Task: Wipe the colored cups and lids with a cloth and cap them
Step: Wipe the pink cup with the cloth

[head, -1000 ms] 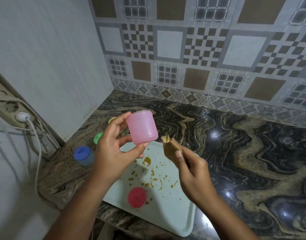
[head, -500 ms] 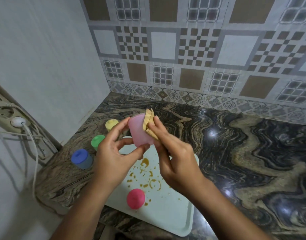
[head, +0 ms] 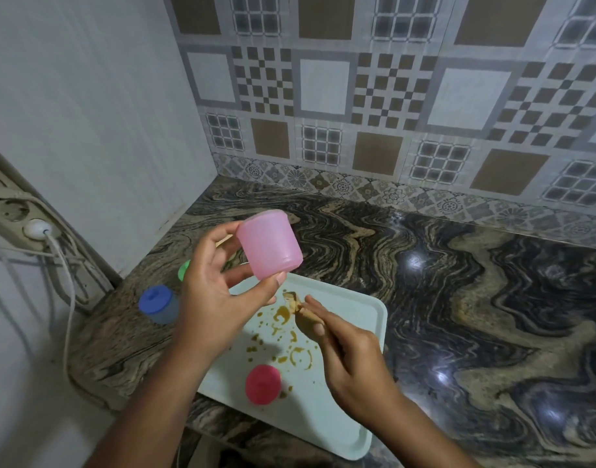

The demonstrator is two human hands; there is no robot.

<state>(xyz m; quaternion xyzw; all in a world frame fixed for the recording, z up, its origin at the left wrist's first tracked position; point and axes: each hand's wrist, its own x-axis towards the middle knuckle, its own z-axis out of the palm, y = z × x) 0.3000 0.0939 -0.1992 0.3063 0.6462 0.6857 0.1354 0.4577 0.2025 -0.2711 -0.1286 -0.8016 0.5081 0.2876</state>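
My left hand (head: 219, 298) holds a translucent pink cup (head: 269, 244) up above the counter, tilted, thumb at its lower edge and fingers behind. Below and to the right, my right hand (head: 350, 363) pinches a small brown-stained cloth (head: 298, 304) over the white tray (head: 357, 319); cloth and cup are apart. A red lid (head: 263, 383) lies on the tray near its front. A blue-capped cup (head: 158, 304) stands on the counter left of the tray. A green cup (head: 184, 270) peeks out behind my left hand.
Brown spill marks (head: 290, 346) dot the tray's middle. The marble counter (head: 475, 315) runs to the right under a tiled wall. A power strip with a white plug (head: 36, 228) and cables hangs on the left wall. The tray overhangs the counter's front edge.
Half a second ago the cloth was pressed against the pink cup. My right hand has since dropped away with the cloth, and the cup is held bare again.
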